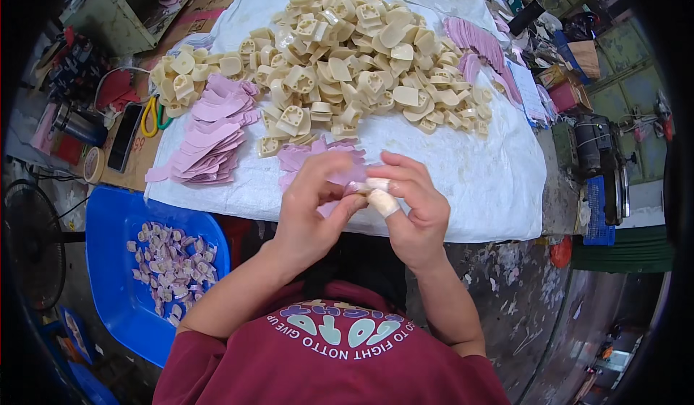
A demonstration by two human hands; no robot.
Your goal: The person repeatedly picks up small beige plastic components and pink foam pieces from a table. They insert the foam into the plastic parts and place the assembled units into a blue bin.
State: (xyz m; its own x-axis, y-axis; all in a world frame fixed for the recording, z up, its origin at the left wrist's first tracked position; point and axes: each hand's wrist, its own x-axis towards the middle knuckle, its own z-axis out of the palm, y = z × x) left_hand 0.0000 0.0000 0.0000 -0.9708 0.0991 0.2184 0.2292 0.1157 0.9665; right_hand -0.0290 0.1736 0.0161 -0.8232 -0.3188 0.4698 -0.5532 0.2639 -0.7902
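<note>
My left hand (311, 199) and my right hand (421, 217) meet above the near edge of the cloth-covered table. Between their pinched fingertips is a small pink cut piece (355, 176); whether a plastic heel sits inside it is hidden by my fingers. Pale wrappings (383, 202) cover the thumb and a finger of my right hand. Just beyond the hands, loose pink cut pieces (295, 159) lie on the white cloth (499, 195). A large heap of cream plastic shoe heels (340, 69) rises behind them.
Stacked pink pieces (210, 134) lie at left, others (481, 40) far right. A blue tub (108, 275) at lower left holds pink-covered heels (173, 271). Scissors (150, 117), a phone (124, 138) and tape (94, 165) edge the table; a machine (596, 148) stands right.
</note>
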